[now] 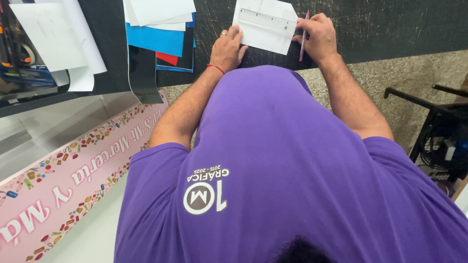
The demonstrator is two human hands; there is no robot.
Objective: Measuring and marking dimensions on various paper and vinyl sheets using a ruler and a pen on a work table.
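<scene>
A white sheet of paper (265, 34) lies on the black worktop (390, 24) with a clear plastic ruler (265, 18) laid across it. My left hand (226, 48) presses down on the paper's left edge; it wears a ring and a red thread bracelet. At the paper's right edge my right hand (317, 36) grips a pink pen (304, 41), tip down. My purple shirt fills the lower view.
A stack of white, blue, red and black sheets (161, 34) lies left of the paper. More white sheets (58, 39) sit at far left. A pink printed banner (73, 175) runs below the counter. A black metal frame with cables (438, 131) stands at right.
</scene>
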